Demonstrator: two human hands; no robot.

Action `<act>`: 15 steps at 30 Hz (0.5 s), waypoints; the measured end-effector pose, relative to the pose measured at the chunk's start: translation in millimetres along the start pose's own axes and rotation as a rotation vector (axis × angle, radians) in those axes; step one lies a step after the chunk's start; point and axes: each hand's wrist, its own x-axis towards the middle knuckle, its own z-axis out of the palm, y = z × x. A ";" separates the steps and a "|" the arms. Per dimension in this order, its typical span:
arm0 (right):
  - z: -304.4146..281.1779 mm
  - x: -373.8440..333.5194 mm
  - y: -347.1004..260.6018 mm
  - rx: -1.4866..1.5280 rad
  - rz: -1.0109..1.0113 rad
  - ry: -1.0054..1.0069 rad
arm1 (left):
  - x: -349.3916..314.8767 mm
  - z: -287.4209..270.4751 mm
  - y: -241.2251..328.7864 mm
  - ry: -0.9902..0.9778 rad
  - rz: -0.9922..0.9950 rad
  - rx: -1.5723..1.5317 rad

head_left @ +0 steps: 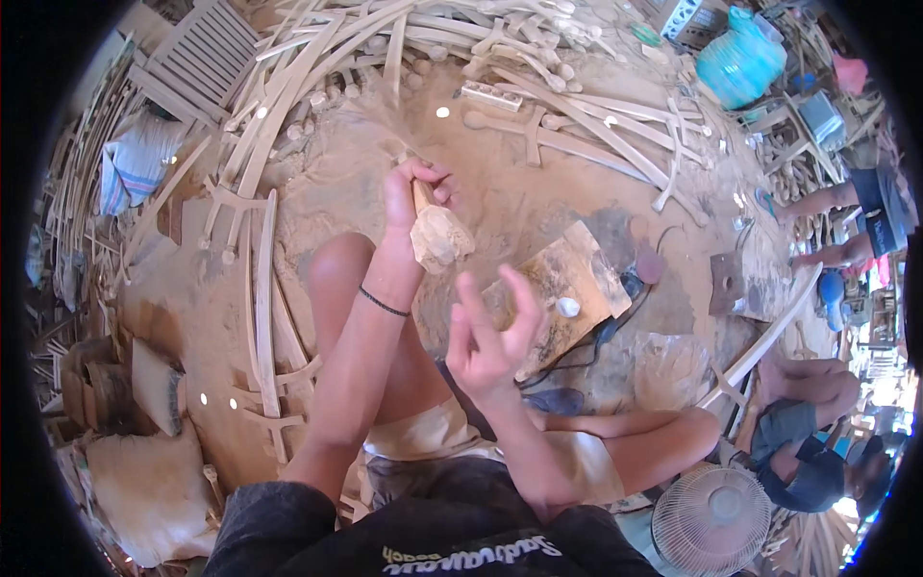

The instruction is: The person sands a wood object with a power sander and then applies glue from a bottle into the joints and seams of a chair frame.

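Observation:
My left hand (409, 192) is raised above the ground, its fingers wrapped round the narrow neck of a pale carved wooden piece (440, 240). The piece's bulky, rough-cut end points toward me; a blurred streak runs beyond my fist, and I cannot tell whether it belongs to the piece. Lower and to the right, my right hand (495, 337) is apart from it, fingers spread and bent, with nothing visible in them. Behind my right hand lies a dusty wooden board (582, 264) bearing a small white round thing (567, 307).
Wooden swords (577, 149) lie heaped along the far side, with more blades (261, 308) at left. A fan (711, 519) stands at the lower right. Two other people sit or stand at right, one near a long wooden sword (764, 341). A stuffed sack (149, 490) rests lower left.

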 end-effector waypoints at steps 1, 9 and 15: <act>-4.0 0.4 -0.3 0.072 0.049 0.028 | 0.3 1.5 0.8 -0.017 0.005 -0.014; 9.6 5.4 -4.5 -0.037 -0.034 -0.271 | 4.5 -2.9 5.1 -0.076 0.003 -0.026; -7.4 10.9 1.2 0.227 0.025 -0.151 | -0.8 -1.3 3.2 -0.112 -0.016 -0.044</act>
